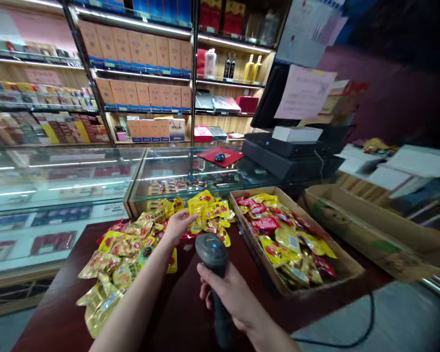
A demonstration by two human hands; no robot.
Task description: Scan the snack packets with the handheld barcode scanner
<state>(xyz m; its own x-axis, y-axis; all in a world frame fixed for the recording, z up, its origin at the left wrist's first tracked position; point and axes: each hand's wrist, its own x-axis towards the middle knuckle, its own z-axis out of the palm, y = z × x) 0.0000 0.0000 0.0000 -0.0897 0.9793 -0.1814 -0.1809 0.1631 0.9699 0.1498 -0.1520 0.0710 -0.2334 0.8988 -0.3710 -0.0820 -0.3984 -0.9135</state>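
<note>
My right hand (229, 291) is wrapped round the handle of a black barcode scanner (211, 249), its head pointing away from me over the dark red table (183, 313). Ahead and to the left, my left hand (179, 226) pinches the edge of a yellow snack packet (198, 216), which stands fairly upright at the back of the pile. Yellow, gold and red packets (126, 249) lie heaped on the left side of the table, partly behind my left forearm. To the right, a cardboard box (254, 249) holds many similar packets.
An empty-looking long carton (366, 230) stands at the right. Behind the table is a glass display counter (161, 168) with a mouse (219, 157) on a red mat (231, 155). A black cash drawer (286, 159) sits at the back right. A cable (366, 332) curves at the lower right.
</note>
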